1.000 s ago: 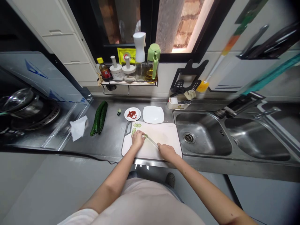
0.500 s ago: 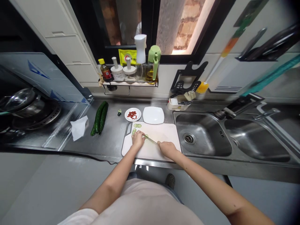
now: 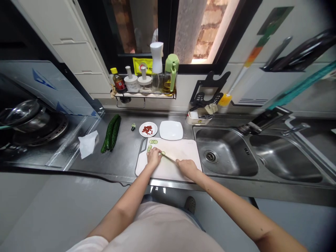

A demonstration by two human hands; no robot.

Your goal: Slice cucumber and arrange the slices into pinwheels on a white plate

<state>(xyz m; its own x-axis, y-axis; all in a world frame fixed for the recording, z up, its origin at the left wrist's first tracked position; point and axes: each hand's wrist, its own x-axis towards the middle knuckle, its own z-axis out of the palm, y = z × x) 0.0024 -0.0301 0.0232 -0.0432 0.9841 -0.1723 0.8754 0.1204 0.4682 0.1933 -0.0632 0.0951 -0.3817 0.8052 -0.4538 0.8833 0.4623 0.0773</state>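
A white cutting board (image 3: pixel 181 150) lies on the steel counter. My right hand (image 3: pixel 187 168) is wrapped round the handle of a knife (image 3: pixel 168 158), whose blade points left towards my other hand. On the board's left part, my left hand (image 3: pixel 154 156) has its fingers bent and pressed together at the blade's tip; what is under them is too small to make out. One cucumber slice (image 3: pixel 163 153) shows beside the blade. Several more cucumber slices (image 3: pixel 153 141) lie at the board's upper left, some of them just above my left fingers.
Behind the board stand a small plate of red pieces (image 3: pixel 147 130) and a white plate (image 3: pixel 171 130). Whole cucumbers (image 3: pixel 111 133) and a white tissue (image 3: pixel 88 144) lie left. The sink (image 3: pixel 228 154) is right, the stove (image 3: pixel 39 122) far left. A condiment rack (image 3: pixel 147 94) hangs behind.
The camera view has shifted slightly. Both hands and the knife stay in nearly the same place on the board.
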